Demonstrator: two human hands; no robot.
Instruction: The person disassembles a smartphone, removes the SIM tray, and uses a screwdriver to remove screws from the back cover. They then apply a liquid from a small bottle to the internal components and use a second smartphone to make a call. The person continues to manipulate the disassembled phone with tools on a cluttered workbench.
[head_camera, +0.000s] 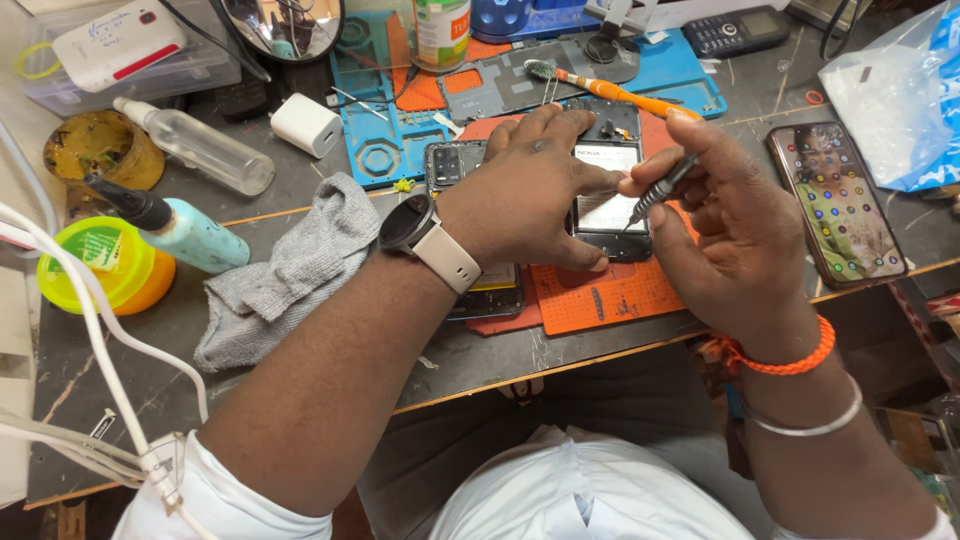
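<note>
The opened phone (610, 215) lies on the orange mat (600, 295) at the tabletop's near edge, pinned flat by the left hand (525, 195); the right hand (735, 250) pinches a screwdriver (655, 195), tip seemingly on the board. A slip could gouge the circuitry.

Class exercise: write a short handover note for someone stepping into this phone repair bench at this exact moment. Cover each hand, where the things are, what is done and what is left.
Left hand: pressed flat on the opened phone, steadying it on the orange mat.
Right hand: holds a dark precision screwdriver, tip down on the phone's lower right inner edge.
Nearby: orange-handled brush above the phone, grey cloth to the left, a second, lit phone to the right.
Done: back cover is off, internals exposed.
Left: the spot under the tip is in hand; whether other screws are out cannot be seen.
</note>
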